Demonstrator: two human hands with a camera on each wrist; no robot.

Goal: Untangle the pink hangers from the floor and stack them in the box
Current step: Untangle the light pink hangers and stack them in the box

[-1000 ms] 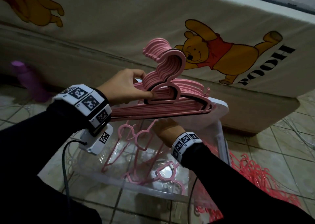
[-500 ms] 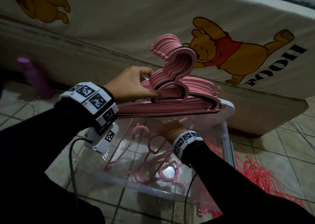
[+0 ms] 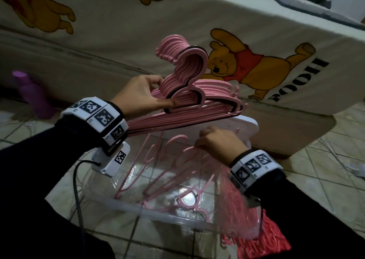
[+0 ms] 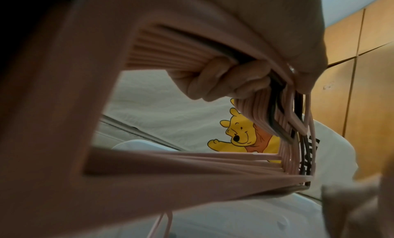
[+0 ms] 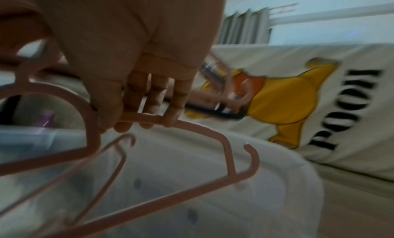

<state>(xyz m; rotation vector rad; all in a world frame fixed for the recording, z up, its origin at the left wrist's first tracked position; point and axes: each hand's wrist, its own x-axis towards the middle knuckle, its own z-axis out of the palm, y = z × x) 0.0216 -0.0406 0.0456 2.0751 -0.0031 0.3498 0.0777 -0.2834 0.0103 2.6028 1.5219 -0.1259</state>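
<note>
My left hand (image 3: 146, 95) grips a thick stack of pink hangers (image 3: 189, 93) by its necks, hooks pointing up, above the clear plastic box (image 3: 150, 213). In the left wrist view the fingers (image 4: 221, 80) curl round the stacked bars (image 4: 170, 56). My right hand (image 3: 219, 142) is inside the box, below the stack, pinching a single pink hanger (image 5: 192, 128) by its shoulder. Several loose pink hangers (image 3: 167, 172) lie tangled in the box.
A bed (image 3: 197, 22) draped in a cream sheet with yellow bear prints stands just behind the box. A purple bottle (image 3: 33, 95) stands on the tiled floor at left. A tangle of red-pink hangers (image 3: 266, 237) lies on the floor right of the box.
My right hand has risen from deeper in the box, lifting one hanger with it. The left hand keeps its hold on the stack.
</note>
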